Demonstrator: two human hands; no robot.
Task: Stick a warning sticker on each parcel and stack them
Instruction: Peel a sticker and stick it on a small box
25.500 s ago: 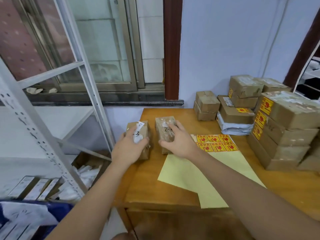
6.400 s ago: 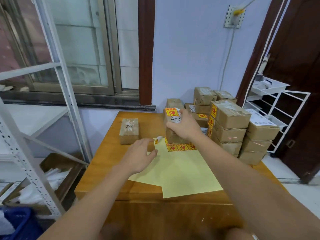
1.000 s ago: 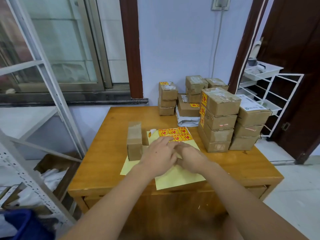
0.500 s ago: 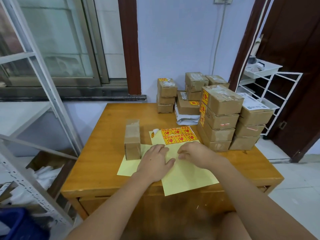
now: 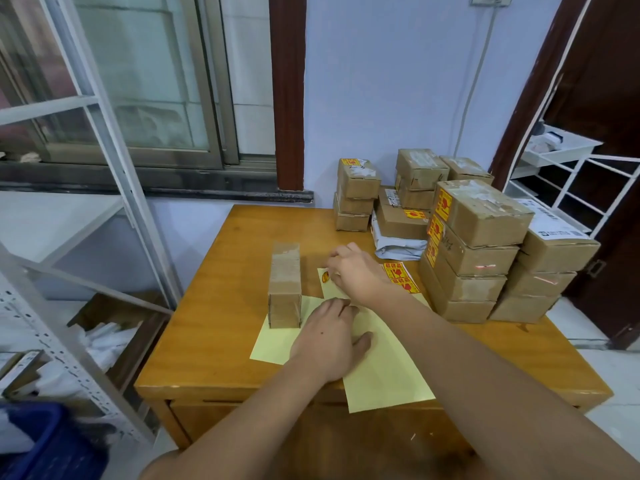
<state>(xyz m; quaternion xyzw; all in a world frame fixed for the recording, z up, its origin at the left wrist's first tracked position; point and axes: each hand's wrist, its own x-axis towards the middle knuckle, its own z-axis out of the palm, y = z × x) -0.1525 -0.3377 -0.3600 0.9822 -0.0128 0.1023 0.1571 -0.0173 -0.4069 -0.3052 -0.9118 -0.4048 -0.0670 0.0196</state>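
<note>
Head camera, looking down at a wooden table (image 5: 221, 320). A person's left hand (image 5: 329, 344) lies flat on a pale yellow backing sheet (image 5: 384, 368), fingers straight and close together, holding it down. The right hand (image 5: 356, 271) reaches over the far end of a second sheet (image 5: 329, 289), fingers curled at the sheet's edge; whether they already pinch a sticker I cannot tell, as the hand hides its fingertips. Beside it lie the remaining stickers (image 5: 401, 277), yellow with red print (at least two rows show).

One small cardboard parcel (image 5: 285, 289) stands alone just left of the sheets, with no sticker visible on it; it looks like the next to be labelled. At the back right are the stacked parcels (image 5: 474, 244), about thirteen boxes plus one grey bag (image 5: 398, 245). Yellow stickers show on five or six of them. Judging from this, most of the job is done: one parcel on the table awaits labelling and stacking.
</note>
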